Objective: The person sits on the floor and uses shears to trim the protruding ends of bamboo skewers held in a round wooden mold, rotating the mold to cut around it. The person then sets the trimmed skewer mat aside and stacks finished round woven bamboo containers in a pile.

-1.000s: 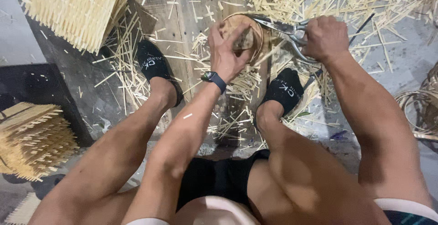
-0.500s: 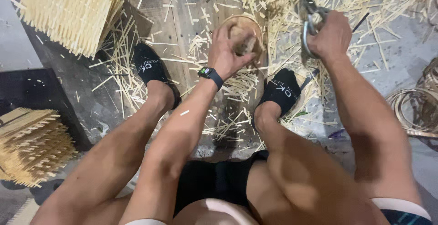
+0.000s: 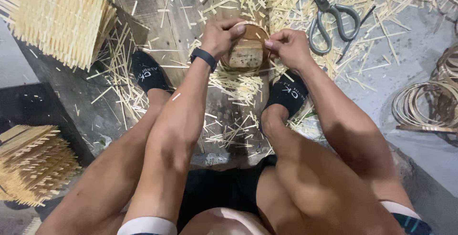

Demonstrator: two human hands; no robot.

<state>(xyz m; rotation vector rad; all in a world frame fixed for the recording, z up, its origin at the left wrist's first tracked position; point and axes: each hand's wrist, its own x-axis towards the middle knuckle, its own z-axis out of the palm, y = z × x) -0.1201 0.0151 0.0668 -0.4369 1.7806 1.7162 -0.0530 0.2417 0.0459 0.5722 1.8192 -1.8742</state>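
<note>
My left hand (image 3: pixel 220 35) grips the left rim of a small round bamboo ring (image 3: pixel 246 54) that stands on a wooden board (image 3: pixel 167 35). At the ring's right rim, my right hand (image 3: pixel 287 47) pinches it with thumb and fingertips. A pale woven patch shows inside the ring. Large metal scissors (image 3: pixel 329 13) lie on the floor just beyond my right hand, touched by neither hand. I sit with both feet in black socks either side of the board.
Cut bamboo slivers (image 3: pixel 238 85) litter the board and floor. Stacks of woven bamboo pieces lie at the upper left (image 3: pixel 57 18) and lower left (image 3: pixel 33 163). Coiled bamboo hoops (image 3: pixel 427 104) lie at the right.
My right hand has put the scissors down on the floor and moved to the ring's right rim. The left hand has stayed on the ring.
</note>
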